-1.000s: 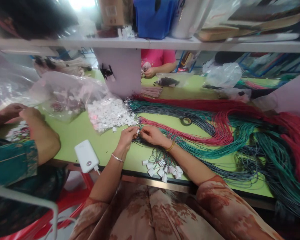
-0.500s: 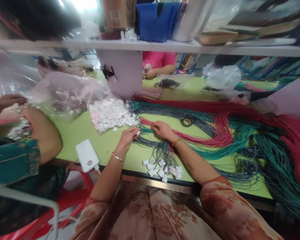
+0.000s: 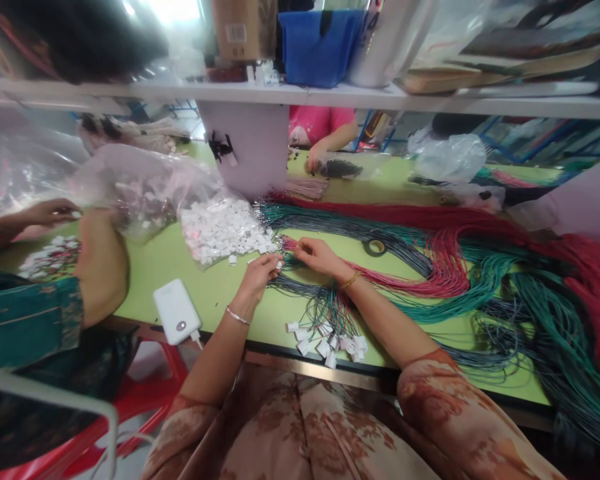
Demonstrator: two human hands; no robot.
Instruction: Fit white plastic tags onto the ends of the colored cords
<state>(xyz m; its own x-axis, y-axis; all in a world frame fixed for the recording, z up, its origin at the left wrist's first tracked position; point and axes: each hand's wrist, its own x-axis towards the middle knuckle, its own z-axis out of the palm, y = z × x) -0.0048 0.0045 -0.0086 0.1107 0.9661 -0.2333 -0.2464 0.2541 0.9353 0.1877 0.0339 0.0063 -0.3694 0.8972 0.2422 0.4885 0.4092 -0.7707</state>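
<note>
Pinching a small white connector (image 3: 279,265) in left hand (image 3: 259,273) fingertips, just right of the connector pile (image 3: 225,230) on green table (image 3: 180,260). Right hand (image 3: 319,257) fingers closed on wire ends (image 3: 291,244), close to left hand. Finished leads w/ white plugs (image 3: 330,340) lie btwn forearms at table edge. Power bank (image 3: 177,311) left of wrist.

Small white piece (image 3: 279,265) at fingertips of left hand (image 3: 260,275): too small to identify, grip unclear. Right hand (image 3: 319,257) covers ends of wire bundles (image 3: 480,267); pinch cannot be told. Bundles run off right picture edge. Co-worker's arm (image 3: 100,263) at left end of table (image 3: 205,280) cut by frame. Person in pink (image 3: 320,123) at far edge mostly hidden behind shelf (image 3: 430,100). Shelf goods blurred, cropped at top.
</note>
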